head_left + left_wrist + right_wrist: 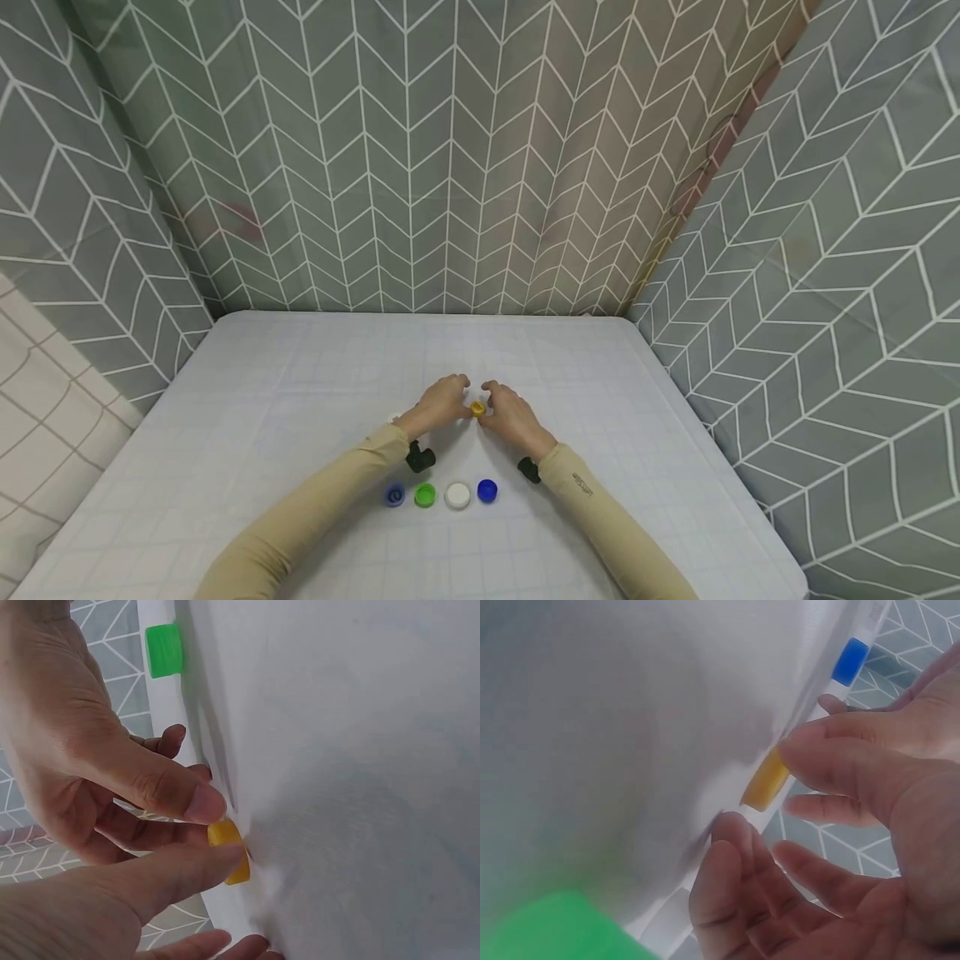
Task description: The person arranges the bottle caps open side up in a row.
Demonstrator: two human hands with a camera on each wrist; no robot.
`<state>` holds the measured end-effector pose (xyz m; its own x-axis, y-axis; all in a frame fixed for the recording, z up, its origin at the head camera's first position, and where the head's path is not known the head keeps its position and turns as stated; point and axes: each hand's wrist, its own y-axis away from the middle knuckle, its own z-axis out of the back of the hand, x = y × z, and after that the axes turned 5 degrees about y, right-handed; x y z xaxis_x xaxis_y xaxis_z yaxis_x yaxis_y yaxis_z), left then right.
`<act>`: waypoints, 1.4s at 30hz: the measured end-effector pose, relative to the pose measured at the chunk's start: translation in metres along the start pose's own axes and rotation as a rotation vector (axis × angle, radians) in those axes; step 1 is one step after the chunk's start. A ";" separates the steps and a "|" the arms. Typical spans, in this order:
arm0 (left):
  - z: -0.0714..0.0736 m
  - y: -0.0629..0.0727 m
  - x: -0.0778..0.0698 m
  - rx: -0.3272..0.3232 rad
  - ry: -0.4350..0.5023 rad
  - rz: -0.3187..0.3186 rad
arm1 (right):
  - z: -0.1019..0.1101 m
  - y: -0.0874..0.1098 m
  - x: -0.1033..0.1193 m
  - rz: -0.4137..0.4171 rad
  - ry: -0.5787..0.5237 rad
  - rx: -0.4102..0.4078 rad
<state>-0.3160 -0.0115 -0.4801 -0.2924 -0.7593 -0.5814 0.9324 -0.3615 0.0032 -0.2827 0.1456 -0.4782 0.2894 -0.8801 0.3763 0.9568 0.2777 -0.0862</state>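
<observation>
A yellow bottle cap [477, 408] lies on the white tabletop between the two hands. My left hand [442, 404] touches it with the thumb from the left, its other fingers spread loosely above. From the right, my right hand [513, 417] reaches in with its thumb at the same cap and its fingers apart. Both thumbs overlap the yellow cap [229, 847] in the left wrist view. Another green cap [163, 651] stands beyond the right hand there. In the right wrist view, a blue cap [850, 662] stands beyond the left hand, and a blurred green shape [562, 930] is close to the camera.
Nearer the body, a row holds a violet-blue cap [393, 495], a green cap [424, 495], a white cap [457, 496] and a dark blue cap [487, 491]. A small white thing [393, 417] peeks out by the left wrist. Patterned curtains [450, 167] border the table [300, 358].
</observation>
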 end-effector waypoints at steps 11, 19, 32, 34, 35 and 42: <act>-0.001 -0.001 0.004 -0.007 -0.015 -0.061 | -0.005 -0.004 -0.001 0.022 0.023 -0.026; -0.003 0.000 0.006 0.002 0.001 -0.082 | -0.006 -0.002 -0.002 0.042 0.026 -0.035; -0.004 0.002 0.007 -0.009 -0.007 -0.143 | -0.002 0.002 0.002 0.036 0.053 -0.033; -0.004 0.003 0.006 0.000 0.009 -0.137 | -0.002 0.002 0.002 0.032 0.060 -0.035; -0.003 0.004 0.006 0.003 0.013 -0.136 | -0.001 0.002 0.002 0.032 0.062 -0.036; 0.001 0.006 0.003 0.025 0.061 -0.121 | 0.003 0.006 0.004 0.043 0.052 -0.032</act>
<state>-0.3111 -0.0164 -0.4807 -0.3879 -0.6751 -0.6275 0.8854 -0.4622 -0.0500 -0.2757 0.1447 -0.4739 0.3305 -0.8867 0.3232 0.9436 0.3040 -0.1309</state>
